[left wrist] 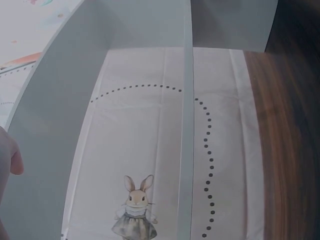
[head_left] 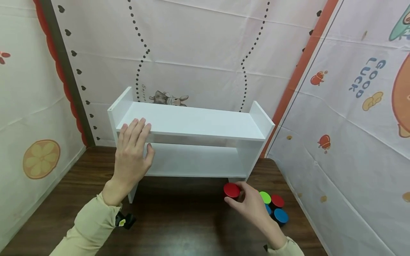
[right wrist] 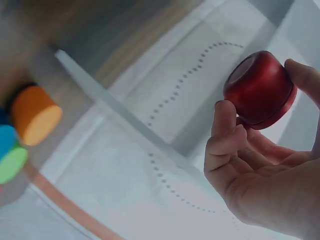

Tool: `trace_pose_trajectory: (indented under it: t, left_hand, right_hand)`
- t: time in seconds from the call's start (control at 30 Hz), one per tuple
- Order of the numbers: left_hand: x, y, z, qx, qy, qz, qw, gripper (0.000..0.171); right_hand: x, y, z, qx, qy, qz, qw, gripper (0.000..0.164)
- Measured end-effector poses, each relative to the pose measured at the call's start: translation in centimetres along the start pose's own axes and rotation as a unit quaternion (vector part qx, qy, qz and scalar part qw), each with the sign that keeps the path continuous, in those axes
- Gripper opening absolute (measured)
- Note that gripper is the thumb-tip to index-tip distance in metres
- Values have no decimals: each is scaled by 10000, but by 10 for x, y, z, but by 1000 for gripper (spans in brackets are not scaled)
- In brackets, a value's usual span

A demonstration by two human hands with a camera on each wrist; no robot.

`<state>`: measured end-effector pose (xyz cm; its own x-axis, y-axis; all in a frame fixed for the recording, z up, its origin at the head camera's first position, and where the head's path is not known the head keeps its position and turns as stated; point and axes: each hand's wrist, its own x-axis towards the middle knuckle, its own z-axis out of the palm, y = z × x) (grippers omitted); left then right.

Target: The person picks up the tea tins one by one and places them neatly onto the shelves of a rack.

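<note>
Along the near part of the dark brown wood-grain tabletop (head_left: 179,231), two pale yellow-green cloth sleeves (head_left: 88,222) are covering the forearms. Past the right one, a round canister with a flat blue top (head_left: 280,216) is standing close beside a canister with a bright green top (head_left: 265,197) and another with a dark red top (head_left: 277,201). Left of this group, the right hand (head_left: 252,205) is gripping a squat, glossy red cylindrical canister (head_left: 231,190) between thumb and fingertips.

That gripped piece is sitting left of the palm, its flat face pointing up toward the head camera; being squat, it is showing no marked long axis. It is appearing just in front of and below the right end of the lower board of a white two-tier shelf (head_left: 192,122), whose length is running left to right.

At the shelf's far left end, well apart from the held piece, the left hand (head_left: 132,156) is lying with fingers straight and grasping nothing; whether it is touching the upper board, I cannot tell. Behind everything, a white printed cloth (head_left: 198,42) is hanging.
</note>
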<state>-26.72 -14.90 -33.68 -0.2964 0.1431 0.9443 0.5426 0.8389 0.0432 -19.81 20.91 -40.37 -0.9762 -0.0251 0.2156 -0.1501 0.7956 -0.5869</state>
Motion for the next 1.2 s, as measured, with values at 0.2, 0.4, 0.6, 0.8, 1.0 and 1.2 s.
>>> trace_pose_trajectory:
  t: [0.2, 0.4, 0.6, 0.8, 1.0, 1.2]
  left_hand:
    - [1, 1, 1, -56, 58, -11, 10000, 53]
    - [0, 0, 2, -100, 154, 6, 9998, 53]
    - [0, -1, 3, -157, 198, -18, 9997, 53]
    - [-1, 0, 5, -196, 269, -68, 9994, 52]
    - [-2, -1, 5, -134, 377, -65, 9992, 51]
    - [-2, -1, 8, -207, 486, -31, 9986, 51]
  right_hand:
    - [5, -24, -21, 200, 234, -708, 9970, 50]
    - [12, -53, -44, 335, 466, -1472, 9874, 47]
    - [22, -86, -66, 484, 607, -1997, 9768, 43]
    - [39, -116, -82, 462, 713, -2239, 9709, 44]
    - [70, -141, -86, 476, 980, -2350, 9659, 43]
    - [100, -157, -84, 469, 1106, -2401, 9633, 45]
